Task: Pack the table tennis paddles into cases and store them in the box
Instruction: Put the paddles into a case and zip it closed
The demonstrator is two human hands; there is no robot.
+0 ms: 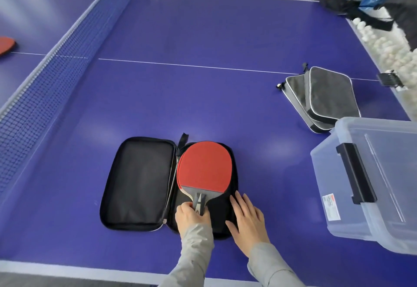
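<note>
Head view: the only camera, looking down over both hands at the near edge of the table [203,38].
Left hand [193,218]: its fingers [184,210] are curling round the handle of the paddle [204,167], clamping it.
Right hand [247,219]: its fingers are lying straight and slightly spread, pressing flat on the right half of the open case [140,180], just beside the left fingers.
Paddle: its red face is lying up, just beyond the left fingertips and over the case's right half. Whether it is lying fully flat cannot be told.
Open case: it is lying spread like a book, with its bare half to the left of the fingers and its zip undone.
Zipped cases [325,97]: two are lying stacked well beyond and to the right of the right fingers. They are looking closed, but what they hold is not showing.
Box [383,174]: it is standing well to the right of the right fingers, with its lid apparently on, and no case is showing inside it.
Second paddle [5,44]: it is lying far to the left, beyond the net [56,72], and has no case.
Progress: judging by this, the packing is sitting near midway. Remaining are closing this case, packing the far paddle, and boxing every case.
</note>
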